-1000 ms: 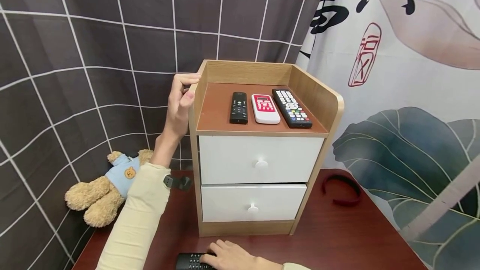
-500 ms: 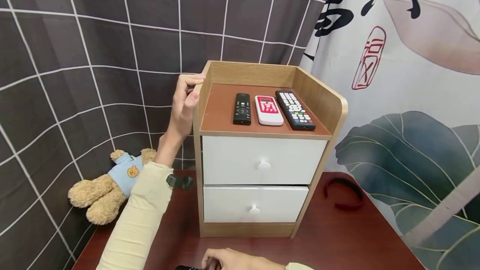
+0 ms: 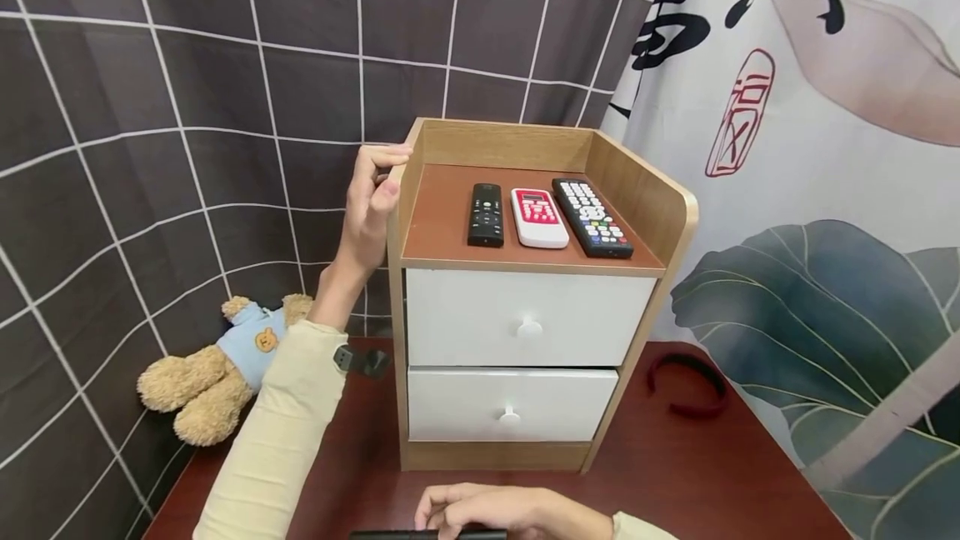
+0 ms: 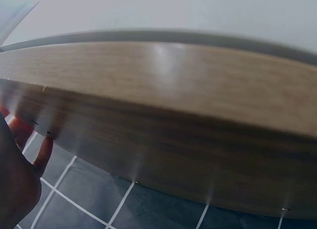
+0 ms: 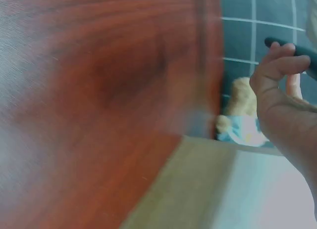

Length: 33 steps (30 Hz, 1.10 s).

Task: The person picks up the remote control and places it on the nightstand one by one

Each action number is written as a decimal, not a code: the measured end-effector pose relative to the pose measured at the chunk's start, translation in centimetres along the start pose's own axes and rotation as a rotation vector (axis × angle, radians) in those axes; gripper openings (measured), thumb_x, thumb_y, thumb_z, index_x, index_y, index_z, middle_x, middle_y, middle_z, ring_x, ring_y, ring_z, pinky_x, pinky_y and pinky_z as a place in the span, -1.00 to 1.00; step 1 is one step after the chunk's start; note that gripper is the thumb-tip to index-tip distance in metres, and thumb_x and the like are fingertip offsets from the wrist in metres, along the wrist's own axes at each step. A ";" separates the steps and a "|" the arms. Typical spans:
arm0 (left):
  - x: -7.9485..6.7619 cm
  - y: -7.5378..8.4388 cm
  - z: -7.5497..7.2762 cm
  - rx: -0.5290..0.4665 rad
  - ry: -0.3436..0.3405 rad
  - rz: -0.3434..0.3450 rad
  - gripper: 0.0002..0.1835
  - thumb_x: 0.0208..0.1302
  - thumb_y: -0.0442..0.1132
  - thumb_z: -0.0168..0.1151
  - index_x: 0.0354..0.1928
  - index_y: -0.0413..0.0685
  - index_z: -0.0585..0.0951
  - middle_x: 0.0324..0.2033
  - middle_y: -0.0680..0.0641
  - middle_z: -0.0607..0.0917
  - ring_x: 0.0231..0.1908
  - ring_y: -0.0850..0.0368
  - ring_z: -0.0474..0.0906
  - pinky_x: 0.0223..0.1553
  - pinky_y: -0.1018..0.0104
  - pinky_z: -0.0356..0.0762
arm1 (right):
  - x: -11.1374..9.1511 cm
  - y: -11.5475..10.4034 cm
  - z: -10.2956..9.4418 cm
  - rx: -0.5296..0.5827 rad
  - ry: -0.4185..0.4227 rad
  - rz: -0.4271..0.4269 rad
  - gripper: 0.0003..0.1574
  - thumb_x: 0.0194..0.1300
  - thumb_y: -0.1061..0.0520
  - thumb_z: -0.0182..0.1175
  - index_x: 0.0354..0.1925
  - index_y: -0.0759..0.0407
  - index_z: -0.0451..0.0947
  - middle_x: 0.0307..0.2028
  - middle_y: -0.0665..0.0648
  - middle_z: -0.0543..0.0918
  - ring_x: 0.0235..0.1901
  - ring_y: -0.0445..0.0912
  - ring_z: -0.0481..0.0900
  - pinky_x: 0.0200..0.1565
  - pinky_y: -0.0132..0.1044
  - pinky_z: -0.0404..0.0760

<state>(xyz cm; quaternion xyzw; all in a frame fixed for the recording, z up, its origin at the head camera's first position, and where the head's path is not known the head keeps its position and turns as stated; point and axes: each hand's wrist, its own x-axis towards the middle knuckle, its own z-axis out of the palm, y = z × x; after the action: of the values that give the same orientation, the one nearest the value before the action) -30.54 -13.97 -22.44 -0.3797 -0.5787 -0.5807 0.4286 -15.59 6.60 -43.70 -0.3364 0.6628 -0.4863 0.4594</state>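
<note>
My left hand (image 3: 367, 207) touches the upper left side panel of a small wooden cabinet (image 3: 493, 455) with two white drawers. In the left wrist view its fingers (image 4: 43, 157) lie against the panel's outer face. My right hand (image 3: 502, 508) holds a black remote control (image 3: 480, 534) at the bottom of the head view, in front of the cabinet. The right wrist view shows that remote (image 5: 274, 42) between thumb and fingers, raised off the table. On the cabinet's brown top lie a slim black remote (image 3: 486, 215), a white-and-red remote (image 3: 540, 219) and a larger black remote (image 3: 592, 217).
A teddy bear (image 3: 251, 348) in a blue shirt lies left of the cabinet, by the grey grid curtain (image 3: 300, 90). To the right, a dark red headband-like arc (image 3: 697, 407) rests on the reddish table (image 3: 660, 473). Raised wooden walls border the cabinet top's back and sides.
My right hand has gone from resting on the remote to holding it, now lifted and seen edge-on. The left hand stays on the cabinet side. The head view has shifted slightly.
</note>
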 end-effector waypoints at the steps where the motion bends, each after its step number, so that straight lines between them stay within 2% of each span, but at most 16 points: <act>1: 0.0 0.0 0.0 -0.001 0.002 -0.002 -0.34 0.16 0.06 -0.04 -0.05 -0.53 0.41 0.05 -0.41 0.51 0.16 0.14 0.47 0.19 0.29 0.37 | -0.4 -0.5 -0.1 0.021 -0.017 -0.002 -0.28 0.02 0.11 -0.10 0.13 0.50 0.25 -0.16 -0.19 0.51 -0.14 -0.40 0.47 0.00 -0.53 0.42; 4: 0.2 0.0 0.1 -0.003 0.008 -0.006 -0.34 0.15 0.06 -0.04 -0.05 -0.53 0.42 0.05 -0.41 0.51 0.16 0.13 0.47 0.19 0.29 0.38 | -1.5 -2.2 -0.7 0.083 -0.086 -0.004 -0.25 0.04 0.13 -0.09 0.19 0.49 0.19 -0.13 -0.12 0.54 -0.13 -0.34 0.50 0.00 -0.49 0.46; 8: 0.3 0.0 0.0 0.000 0.006 -0.005 -0.34 0.16 0.06 -0.05 -0.05 -0.52 0.42 0.06 -0.41 0.51 0.17 0.13 0.47 0.17 0.28 0.39 | -3.2 -4.9 -1.7 0.112 -0.156 -0.033 -0.22 0.05 0.12 -0.09 0.22 0.49 0.13 -0.08 -0.07 0.53 -0.09 -0.28 0.51 -0.03 -0.44 0.51; 11: 0.3 0.0 0.0 0.009 0.002 -0.004 -0.35 0.16 0.06 -0.05 -0.04 -0.51 0.42 0.06 -0.40 0.51 0.17 0.13 0.47 0.16 0.29 0.39 | -4.7 -7.5 -2.2 0.102 -0.163 -0.064 -0.22 0.04 0.11 -0.05 0.20 0.49 0.13 -0.09 -0.06 0.53 -0.07 -0.26 0.51 -0.01 -0.42 0.50; 13: 0.3 -0.1 0.0 0.013 0.004 -0.004 -0.35 0.16 0.06 -0.05 -0.04 -0.51 0.42 0.06 -0.40 0.51 0.17 0.13 0.47 0.17 0.29 0.40 | -5.9 -9.6 -2.4 0.066 -0.130 -0.087 -0.24 0.03 0.11 -0.02 0.18 0.48 0.17 -0.12 -0.05 0.55 -0.09 -0.24 0.51 -0.04 -0.42 0.50; 17: 0.3 0.0 0.0 0.015 0.005 0.000 -0.34 0.15 0.07 -0.05 -0.04 -0.51 0.43 0.06 -0.39 0.52 0.17 0.12 0.47 0.18 0.28 0.40 | -9.1 -14.7 -3.8 -0.045 -0.032 -0.125 -0.34 0.04 0.12 0.03 0.13 0.36 0.30 -0.11 0.02 0.56 -0.11 -0.17 0.52 -0.09 -0.38 0.52; 21: 0.4 0.0 0.2 0.010 0.012 0.009 -0.34 0.15 0.08 -0.04 -0.05 -0.50 0.44 0.05 -0.37 0.53 0.16 0.09 0.47 0.17 0.27 0.41 | -12.7 -20.3 -6.0 -0.124 0.080 -0.163 -0.46 0.12 0.14 0.04 0.12 0.15 0.37 -0.10 0.18 0.56 -0.21 -0.10 0.55 -0.28 -0.35 0.56; 24: 0.5 0.0 0.2 -0.003 0.021 0.009 -0.34 0.14 0.08 -0.02 -0.06 -0.50 0.44 0.04 -0.37 0.53 0.16 0.08 0.48 0.15 0.28 0.42 | -14.2 -24.1 -7.5 -0.156 0.184 -0.161 -0.52 0.15 0.16 0.00 0.09 0.06 0.39 -0.23 0.25 0.56 -0.42 -0.12 0.53 -0.52 -0.36 0.52; 26: 0.5 -0.1 0.1 -0.007 0.024 0.006 -0.33 0.13 0.10 -0.02 -0.07 -0.50 0.45 0.04 -0.37 0.53 0.15 0.08 0.48 0.14 0.30 0.43 | -14.2 -26.3 -8.2 -0.196 0.295 -0.131 -0.55 0.16 0.16 -0.04 0.05 0.03 0.39 -0.30 0.24 0.57 -0.50 -0.12 0.52 -0.57 -0.34 0.51; 28: 0.4 -0.1 0.1 -0.009 0.027 0.003 -0.31 0.13 0.11 -0.01 -0.07 -0.50 0.44 0.04 -0.37 0.53 0.15 0.08 0.48 0.12 0.32 0.44 | -13.6 -28.1 -8.8 -0.222 0.410 -0.103 -0.58 0.18 0.14 -0.06 0.04 0.03 0.40 -0.30 0.24 0.57 -0.51 -0.12 0.50 -0.56 -0.33 0.49; 30: 0.4 -0.1 0.0 -0.007 0.026 0.000 -0.30 0.13 0.12 -0.01 -0.06 -0.50 0.44 0.04 -0.37 0.53 0.15 0.09 0.48 0.11 0.32 0.44 | -12.6 -29.6 -9.4 -0.290 0.538 -0.072 -0.59 0.20 0.11 -0.05 0.04 0.04 0.40 -0.22 0.24 0.57 -0.44 -0.07 0.54 -0.47 -0.31 0.52; 33: 0.3 -0.1 0.1 -0.011 0.018 -0.004 -0.30 0.13 0.13 -0.01 -0.05 -0.50 0.44 0.05 -0.37 0.52 0.16 0.09 0.47 0.11 0.32 0.43 | -10.5 -31.2 -10.1 -0.405 0.663 -0.041 -0.57 0.25 0.06 -0.01 0.10 0.04 0.36 -0.02 0.21 0.51 -0.23 -0.04 0.54 -0.30 -0.28 0.51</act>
<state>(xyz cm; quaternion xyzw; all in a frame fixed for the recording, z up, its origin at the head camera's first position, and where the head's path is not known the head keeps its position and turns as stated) -30.80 -13.90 -22.19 -0.3758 -0.5723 -0.5881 0.4306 -21.37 9.93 -9.94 -0.2580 0.8511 -0.4370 0.1344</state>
